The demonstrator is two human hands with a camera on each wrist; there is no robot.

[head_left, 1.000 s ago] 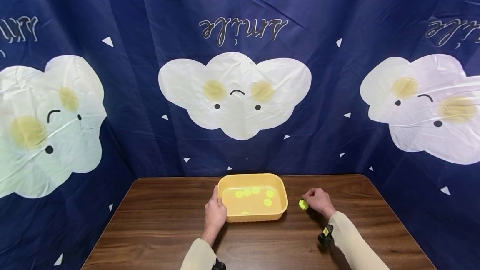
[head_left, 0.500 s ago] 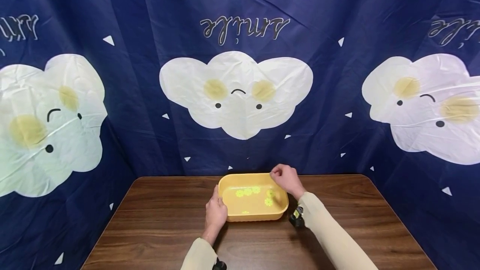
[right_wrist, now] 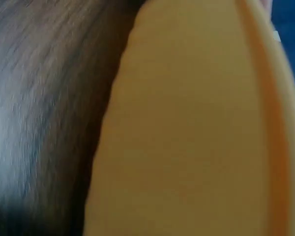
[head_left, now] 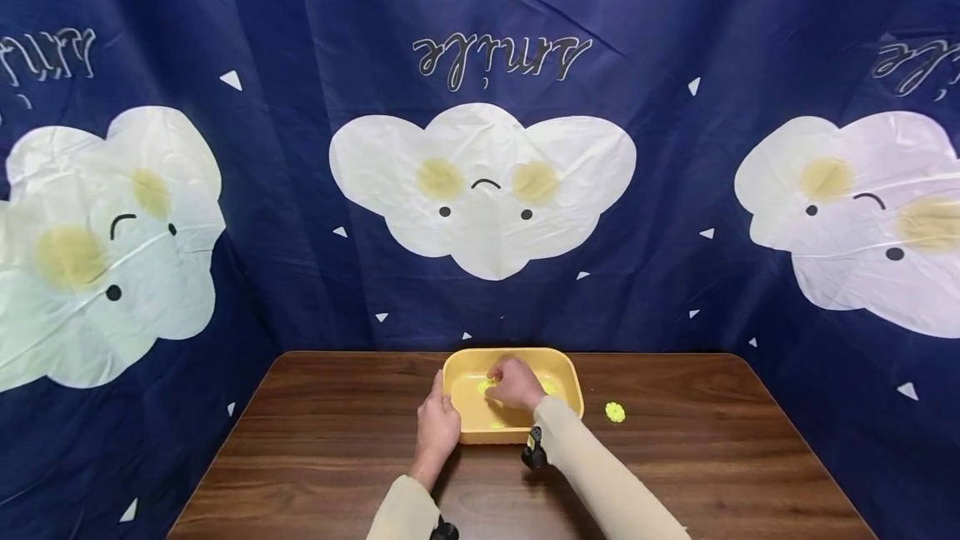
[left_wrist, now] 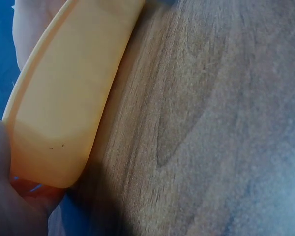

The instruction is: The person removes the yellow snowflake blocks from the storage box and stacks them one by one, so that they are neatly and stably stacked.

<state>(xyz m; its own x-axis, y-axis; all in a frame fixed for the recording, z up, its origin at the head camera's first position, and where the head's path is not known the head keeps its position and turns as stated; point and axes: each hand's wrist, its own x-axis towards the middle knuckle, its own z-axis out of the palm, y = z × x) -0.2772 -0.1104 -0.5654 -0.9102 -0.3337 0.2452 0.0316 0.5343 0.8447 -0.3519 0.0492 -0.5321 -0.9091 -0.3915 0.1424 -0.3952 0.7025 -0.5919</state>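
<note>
Left hand [head_left: 438,427] is gripping the left wall of a yellow plastic tub [head_left: 496,437], thumb lapping over the rim; its far fingers are partly hiding along the outside, and the left wrist view is cutting the hand off at the edge. Right hand [head_left: 516,385] is bending its fingers down inside the tub, thumb and index standing apart; can't tell whether they are pinching anything or letting go. The right wrist view is blurring, the tub wall filling most of it and covering the fingers. Yellow-green flower pieces [head_left: 550,387] are lying in the tub, partly blocked by that hand and forearm, so I'm skipping a count. One loose flower piece [head_left: 615,412] is lying on the wooden table [head_left: 360,423], just right of the tub. Pale sleeves [head_left: 600,473] are running out of frame at the bottom, and the left wrist's black device [head_left: 445,531] is getting clipped there.
</note>
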